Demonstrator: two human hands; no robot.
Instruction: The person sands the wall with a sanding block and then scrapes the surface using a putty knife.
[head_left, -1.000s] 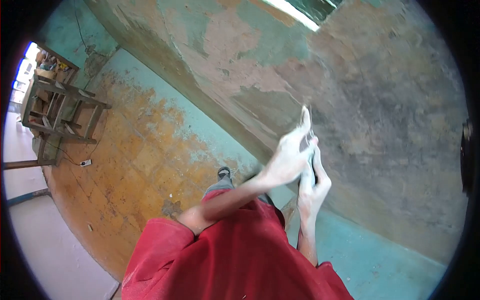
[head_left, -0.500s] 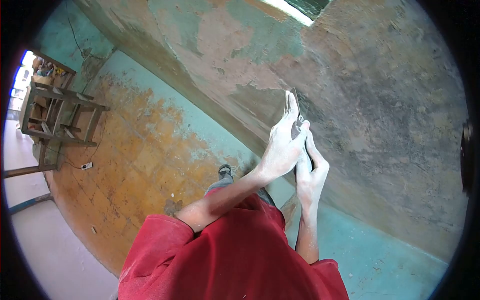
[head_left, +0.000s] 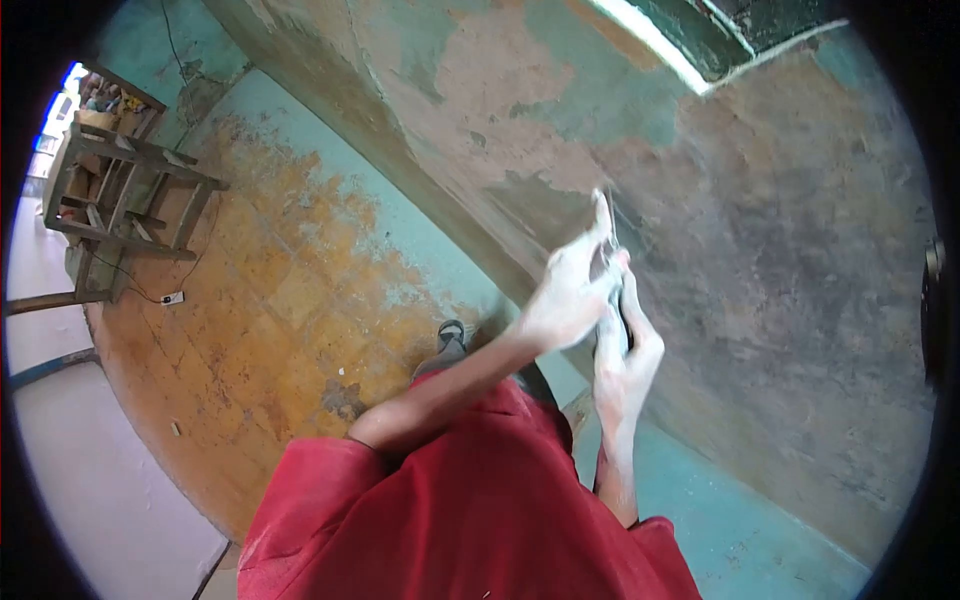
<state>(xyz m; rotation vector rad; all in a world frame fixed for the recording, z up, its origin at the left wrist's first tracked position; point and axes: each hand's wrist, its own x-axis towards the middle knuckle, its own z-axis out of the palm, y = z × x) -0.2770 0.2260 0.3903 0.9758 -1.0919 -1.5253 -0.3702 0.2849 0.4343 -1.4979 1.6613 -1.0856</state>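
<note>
A thin flat tool (head_left: pixel 613 222), seen almost edge-on, is between my two hands in front of the wall. My left hand (head_left: pixel 572 300), coated with pale dust, presses against its left side with the fingers straight and held together. Close on the right, my right hand (head_left: pixel 625 365) is closed around the lower part of the tool, thumb and index finger near the blade. Its handle is mostly hidden by the hands. Beyond them the wall (head_left: pixel 780 260) shows a rough grey-brown surface, with patches of green and pinkish paint higher up.
A wooden frame like a stool or table (head_left: pixel 125 190) stands at the left. A small white socket block (head_left: pixel 172 298) with a cable lies on the worn orange floor (head_left: pixel 290 290). A green-paned opening (head_left: pixel 720 45) is at the top. My sandalled foot (head_left: pixel 451 333) is below the wall.
The view has shifted, so the opening shows larger at the top right. My hands and the tool are slightly lower and further right in the picture, and my left hand is blurred.
</note>
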